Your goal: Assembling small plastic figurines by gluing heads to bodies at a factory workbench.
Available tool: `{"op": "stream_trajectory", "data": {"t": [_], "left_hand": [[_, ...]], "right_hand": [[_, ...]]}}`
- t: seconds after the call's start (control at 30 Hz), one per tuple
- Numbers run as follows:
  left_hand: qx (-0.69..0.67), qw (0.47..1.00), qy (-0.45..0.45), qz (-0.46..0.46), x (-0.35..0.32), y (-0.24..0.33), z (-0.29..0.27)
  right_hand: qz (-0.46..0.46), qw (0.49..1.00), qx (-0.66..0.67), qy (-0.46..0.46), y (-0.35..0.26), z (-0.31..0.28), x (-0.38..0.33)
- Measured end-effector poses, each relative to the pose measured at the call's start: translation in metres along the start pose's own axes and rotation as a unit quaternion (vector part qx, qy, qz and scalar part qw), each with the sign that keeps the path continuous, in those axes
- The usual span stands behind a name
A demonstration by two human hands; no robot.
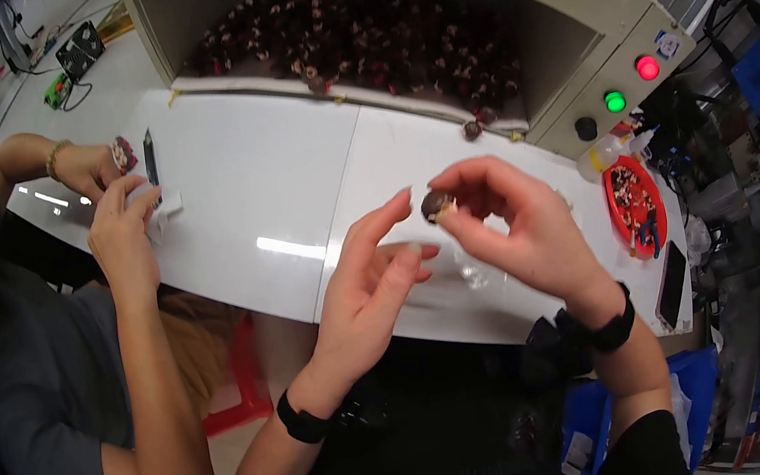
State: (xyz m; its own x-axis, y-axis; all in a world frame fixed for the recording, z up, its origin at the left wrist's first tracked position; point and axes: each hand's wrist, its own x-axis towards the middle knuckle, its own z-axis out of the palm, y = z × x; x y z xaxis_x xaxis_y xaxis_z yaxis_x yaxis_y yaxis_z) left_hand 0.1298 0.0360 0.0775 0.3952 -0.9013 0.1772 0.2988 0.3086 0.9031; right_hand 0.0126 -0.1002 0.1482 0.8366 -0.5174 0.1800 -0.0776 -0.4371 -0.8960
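Observation:
My right hand (529, 237) pinches a small rounded dark brown piece (436, 203) with a cream-coloured part between thumb and fingertips, above the white table (224, 182). To its left, my left hand (366, 291) is held up open and apart from the piece, its fingers spread and nothing visible in them. Below my right hand, a small clear shiny thing (473, 273) lies on the table; I cannot make out its kind. A large heap of similar dark brown pieces (359, 34) with cream and red bits fills the open-fronted beige box (570, 62) ahead.
On the left a co-worker's hands (118, 227) handle a small red and cream piece beside a black slim tool (150, 159). At right stand a red tray (641, 243) of small bits, a clear bottle (597, 161) and a dark phone (671, 284). A blue bin (702, 386) sits below the table.

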Motion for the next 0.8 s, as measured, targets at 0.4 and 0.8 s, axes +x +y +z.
{"op": "stream_trajectory", "data": {"t": [0.4,0.8], "left_hand": [[-0.08,0.988,-0.026,-0.127,-0.006,-0.018,0.004],[-0.047,0.988,-0.075,-0.123,-0.009,-0.021,0.009]], "right_hand": [[0.02,0.997,0.04,0.066,0.028,0.023,-0.054],[0.054,0.99,0.086,0.095,0.036,0.023,-0.075]]}}
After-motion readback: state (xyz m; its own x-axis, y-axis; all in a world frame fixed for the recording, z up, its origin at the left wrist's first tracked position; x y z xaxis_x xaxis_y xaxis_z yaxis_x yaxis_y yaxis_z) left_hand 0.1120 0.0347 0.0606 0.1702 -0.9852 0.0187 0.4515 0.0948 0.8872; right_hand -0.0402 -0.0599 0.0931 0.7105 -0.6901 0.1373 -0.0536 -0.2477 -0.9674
